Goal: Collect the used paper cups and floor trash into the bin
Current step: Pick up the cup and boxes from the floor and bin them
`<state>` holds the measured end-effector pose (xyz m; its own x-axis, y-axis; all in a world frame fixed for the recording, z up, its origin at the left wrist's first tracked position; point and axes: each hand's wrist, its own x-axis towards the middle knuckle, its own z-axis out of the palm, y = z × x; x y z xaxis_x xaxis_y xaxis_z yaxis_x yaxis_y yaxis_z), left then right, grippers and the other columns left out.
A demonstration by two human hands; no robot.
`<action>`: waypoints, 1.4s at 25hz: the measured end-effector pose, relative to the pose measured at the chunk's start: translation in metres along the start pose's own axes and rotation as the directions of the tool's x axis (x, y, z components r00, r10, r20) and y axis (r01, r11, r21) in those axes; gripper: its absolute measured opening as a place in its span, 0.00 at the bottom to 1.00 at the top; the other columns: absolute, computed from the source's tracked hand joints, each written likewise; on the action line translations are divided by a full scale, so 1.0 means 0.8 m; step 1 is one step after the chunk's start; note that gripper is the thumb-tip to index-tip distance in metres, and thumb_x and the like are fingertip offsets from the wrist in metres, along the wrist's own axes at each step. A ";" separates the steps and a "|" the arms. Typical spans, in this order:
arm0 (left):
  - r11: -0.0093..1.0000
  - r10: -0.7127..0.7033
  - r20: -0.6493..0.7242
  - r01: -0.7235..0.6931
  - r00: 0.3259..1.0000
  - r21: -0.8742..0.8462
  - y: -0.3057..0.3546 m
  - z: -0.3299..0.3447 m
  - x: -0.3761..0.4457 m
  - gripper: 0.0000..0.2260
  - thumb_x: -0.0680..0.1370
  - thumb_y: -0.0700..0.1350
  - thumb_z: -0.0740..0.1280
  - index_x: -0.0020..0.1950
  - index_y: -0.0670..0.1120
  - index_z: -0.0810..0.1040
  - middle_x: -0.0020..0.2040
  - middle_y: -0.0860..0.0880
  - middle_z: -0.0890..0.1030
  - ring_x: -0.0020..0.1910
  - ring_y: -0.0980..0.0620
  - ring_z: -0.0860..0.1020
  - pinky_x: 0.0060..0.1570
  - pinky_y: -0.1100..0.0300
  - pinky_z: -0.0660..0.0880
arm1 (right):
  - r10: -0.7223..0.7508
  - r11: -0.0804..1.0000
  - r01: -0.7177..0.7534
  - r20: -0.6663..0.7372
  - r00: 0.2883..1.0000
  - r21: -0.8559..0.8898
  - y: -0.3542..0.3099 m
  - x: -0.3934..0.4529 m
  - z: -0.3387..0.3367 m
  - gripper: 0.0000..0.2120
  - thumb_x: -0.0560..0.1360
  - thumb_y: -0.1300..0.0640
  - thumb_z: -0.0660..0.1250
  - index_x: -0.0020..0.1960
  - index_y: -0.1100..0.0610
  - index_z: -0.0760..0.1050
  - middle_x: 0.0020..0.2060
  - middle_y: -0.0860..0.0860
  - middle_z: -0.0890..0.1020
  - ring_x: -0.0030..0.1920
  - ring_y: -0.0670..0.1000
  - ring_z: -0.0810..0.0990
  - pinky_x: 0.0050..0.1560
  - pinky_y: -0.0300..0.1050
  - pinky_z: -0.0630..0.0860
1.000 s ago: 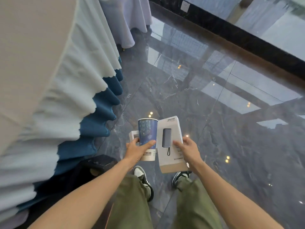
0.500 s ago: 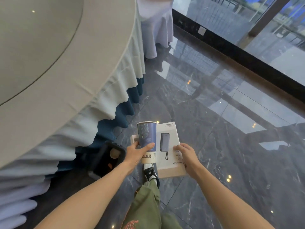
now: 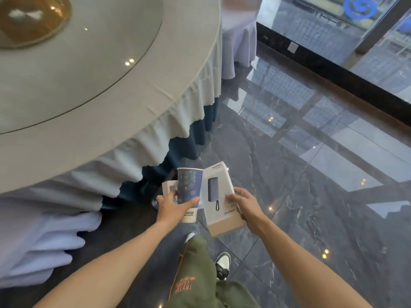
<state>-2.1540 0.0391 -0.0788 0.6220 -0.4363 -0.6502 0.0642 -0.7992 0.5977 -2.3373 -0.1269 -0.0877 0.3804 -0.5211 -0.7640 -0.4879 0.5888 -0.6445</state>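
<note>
hands gripping paper cup, white box

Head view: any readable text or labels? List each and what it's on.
None can be quoted with confidence.
Paper cup, lower white band: dark print, blurred.
White box with power-bank picture: small print at top and bottom, too small.
Green trousers: orange print, illegible.
Window: blue swirl logo, no words.

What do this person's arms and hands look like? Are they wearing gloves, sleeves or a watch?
Both arms are bare from the bottom edge of the picture to the fingers: no sleeves show, no gloves, and no watch, ring or bracelet on the left hand or the right hand. Lower down, the person wears olive green trousers with orange lettering and black and white sneakers.
</note>
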 end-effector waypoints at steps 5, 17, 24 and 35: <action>0.989 0.000 -0.014 0.003 1.000 0.145 -0.066 -0.050 0.019 0.42 0.56 0.75 0.76 0.65 0.56 0.78 0.55 0.50 0.64 0.59 0.45 0.78 0.63 0.52 0.76 | 0.049 0.998 -0.049 -0.031 0.998 -0.029 0.022 0.007 0.069 0.13 0.76 0.57 0.71 0.60 0.51 0.79 0.50 0.54 0.88 0.48 0.55 0.88 0.43 0.51 0.84; 0.960 -0.098 0.074 0.075 0.992 0.269 -0.217 -0.210 0.154 0.38 0.60 0.72 0.77 0.66 0.55 0.80 0.56 0.50 0.65 0.58 0.45 0.79 0.57 0.55 0.75 | 0.227 0.966 -0.255 -0.339 0.913 -0.041 0.087 0.128 0.274 0.22 0.68 0.52 0.72 0.57 0.63 0.74 0.51 0.59 0.83 0.49 0.59 0.85 0.44 0.56 0.83; 0.955 -0.148 0.141 0.105 0.979 0.276 -0.264 -0.221 0.199 0.28 0.65 0.65 0.81 0.60 0.57 0.79 0.57 0.50 0.65 0.57 0.49 0.78 0.53 0.57 0.71 | 0.283 0.901 -0.378 -0.372 0.884 -0.214 0.140 0.234 0.326 0.16 0.77 0.53 0.69 0.60 0.61 0.77 0.51 0.58 0.84 0.46 0.58 0.84 0.40 0.49 0.81; 0.971 -0.122 0.166 0.083 0.979 0.226 -0.269 -0.179 0.241 0.27 0.66 0.64 0.81 0.62 0.56 0.80 0.57 0.51 0.65 0.58 0.54 0.76 0.56 0.62 0.68 | 0.325 0.839 -0.425 -0.313 0.892 -0.339 0.156 0.328 0.337 0.13 0.78 0.55 0.69 0.56 0.64 0.78 0.52 0.60 0.84 0.47 0.60 0.84 0.46 0.52 0.82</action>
<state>-1.9364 0.1861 -0.2654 0.4715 -0.3981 -0.7869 -0.0629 -0.9052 0.4202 -2.0869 -0.0236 -0.3768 -0.0649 -0.4666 -0.8821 -0.8378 0.5058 -0.2059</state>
